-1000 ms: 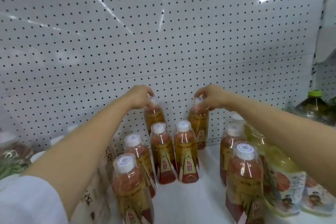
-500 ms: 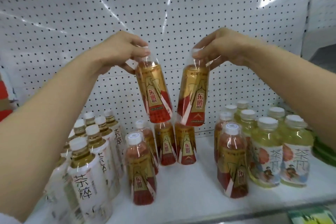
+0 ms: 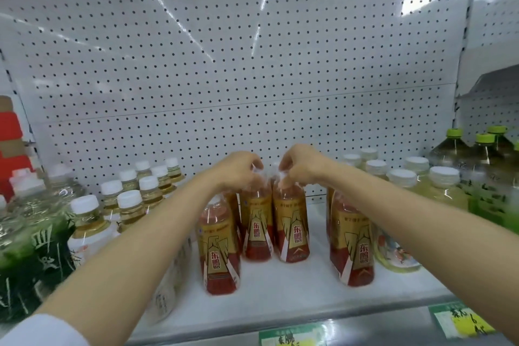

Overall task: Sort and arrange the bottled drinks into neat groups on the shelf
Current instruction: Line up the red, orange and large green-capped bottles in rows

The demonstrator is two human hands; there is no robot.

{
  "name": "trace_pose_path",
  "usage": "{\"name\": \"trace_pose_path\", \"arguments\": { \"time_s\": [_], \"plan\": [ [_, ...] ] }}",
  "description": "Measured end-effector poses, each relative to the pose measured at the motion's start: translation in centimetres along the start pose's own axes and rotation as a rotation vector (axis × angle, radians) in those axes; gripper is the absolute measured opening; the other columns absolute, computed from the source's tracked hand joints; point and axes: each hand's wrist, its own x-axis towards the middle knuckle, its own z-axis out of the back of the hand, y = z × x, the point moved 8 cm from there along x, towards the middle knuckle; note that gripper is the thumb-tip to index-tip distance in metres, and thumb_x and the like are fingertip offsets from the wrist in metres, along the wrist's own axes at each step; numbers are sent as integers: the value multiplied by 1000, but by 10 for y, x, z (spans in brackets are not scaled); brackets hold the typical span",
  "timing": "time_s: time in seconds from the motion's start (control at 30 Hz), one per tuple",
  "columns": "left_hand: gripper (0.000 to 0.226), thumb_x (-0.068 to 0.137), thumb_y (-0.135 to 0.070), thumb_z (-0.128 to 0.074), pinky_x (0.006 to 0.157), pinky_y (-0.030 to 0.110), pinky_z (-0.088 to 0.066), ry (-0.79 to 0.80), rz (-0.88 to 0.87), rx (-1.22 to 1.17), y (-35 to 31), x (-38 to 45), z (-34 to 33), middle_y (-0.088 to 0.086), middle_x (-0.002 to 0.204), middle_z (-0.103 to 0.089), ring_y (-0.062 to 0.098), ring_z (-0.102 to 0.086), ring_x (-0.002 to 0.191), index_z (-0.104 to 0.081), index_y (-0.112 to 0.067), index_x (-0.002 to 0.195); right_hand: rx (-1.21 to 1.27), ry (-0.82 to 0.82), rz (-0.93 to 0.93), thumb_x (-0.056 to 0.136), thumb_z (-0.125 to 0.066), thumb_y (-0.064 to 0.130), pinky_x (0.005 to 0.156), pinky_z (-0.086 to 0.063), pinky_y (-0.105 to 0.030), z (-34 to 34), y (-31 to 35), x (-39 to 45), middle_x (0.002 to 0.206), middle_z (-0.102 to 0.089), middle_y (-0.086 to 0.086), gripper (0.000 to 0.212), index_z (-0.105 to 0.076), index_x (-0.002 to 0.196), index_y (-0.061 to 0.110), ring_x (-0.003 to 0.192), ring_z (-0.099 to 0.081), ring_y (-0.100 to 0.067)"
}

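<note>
Both hands, left hand [image 3: 238, 171] and right hand [image 3: 302, 166], pinching red bottle [image 3: 256, 229] and neighbouring red bottle [image 3: 292, 229] by their caps; risk toppling adjacent bottles if released crooked

Bottle caps [image 3: 259, 177] under curled fingers [image 3: 254, 161]

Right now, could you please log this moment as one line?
left hand: grips left red-gold bottle | right hand: grips right red-gold bottle | both upright on shelf

- Red-and-gold labels are worn by the reddish drink bottles [image 3: 292, 229]
- White caps [image 3: 130, 198] top pale yellow bottles
- The pegboard [image 3: 224, 64] is white, dotted black
</note>
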Motion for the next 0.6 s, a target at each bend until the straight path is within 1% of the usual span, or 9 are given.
{"name": "trace_pose_path", "arguments": {
  "time_s": [0.13, 0.27, 0.33, 0.37, 0.43, 0.47, 0.5, 0.57, 0.6],
  "plan": [
    [49, 94, -23, -65, 85, 26, -43, -6, 12, 70, 2, 2, -9, 8, 137, -55, 16, -57, 99, -52, -11, 140, -55, -46, 22, 83, -76, 17, 97, -50, -32, -1, 0, -3, 129, -63, -9, 50, -60, 129, 5, 113, -61, -25],
    [49, 97, -28, -58, 95, 35, -48, -70, 22, 215, 6, -4, -5, 6, 141, -54, 23, -58, 117, -46, -19, 143, -121, -70, 65, 90, -66, 19, 99, -44, -32, -5, 4, -14, 139, -55, -10, 53, -51, 139, 9, 125, -53, -25],
    [60, 94, -39, -60, 99, 43, -48, -191, 23, 195, 9, -22, 3, 2, 145, -50, 22, -55, 122, -39, -24, 149, -137, -113, 86, 90, -66, 21, 100, -43, -33, -5, 7, -26, 145, -51, -9, 59, -44, 144, 10, 129, -51, -25],
    [63, 93, -42, -62, 102, 44, -47, -316, 14, 118, 10, -39, 9, -1, 145, -49, 20, -53, 126, -38, -27, 150, -143, -164, 112, 90, -67, 23, 103, -42, -34, -2, 8, -37, 147, -49, -8, 62, -42, 146, 12, 131, -49, -24],
    [62, 92, -41, -63, 104, 39, -45, -644, 22, -117, 19, -92, 18, -7, 142, -48, 13, -49, 128, -38, -30, 147, -95, -382, 210, 90, -68, 25, 108, -38, -32, 12, 6, -74, 145, -51, -3, 59, -46, 143, 15, 133, -47, -20],
    [63, 90, -41, -65, 104, 38, -44, -778, 72, -240, 31, -122, 12, -9, 141, -48, 11, -48, 127, -39, -30, 146, -39, -557, 265, 89, -69, 24, 109, -37, -30, 21, 2, -104, 140, -55, -1, 54, -51, 139, 16, 130, -48, -17],
    [66, 87, -42, -67, 104, 38, -44, -849, 142, -354, 45, -146, 0, -10, 140, -48, 11, -48, 127, -38, -30, 145, 27, -747, 302, 87, -71, 22, 109, -36, -27, 26, -7, -136, 132, -59, 1, 48, -57, 132, 15, 125, -50, -15],
    [79, 77, -44, -77, 107, 44, -44, -772, 264, -581, 74, -168, -45, -8, 142, -47, 13, -49, 128, -36, -30, 144, 173, -1030, 261, 82, -74, 17, 104, -36, -24, 20, -38, -195, 122, -56, 6, 44, -59, 123, 12, 116, -48, -12],
    [85, 72, -44, -82, 107, 46, -45, -681, 306, -675, 84, -170, -67, -5, 143, -49, 15, -52, 126, -37, -30, 142, 264, -1064, 174, 81, -75, 17, 103, -37, -27, 8, -58, -209, 121, -50, 8, 47, -56, 124, 13, 115, -46, -12]
  ]
}}
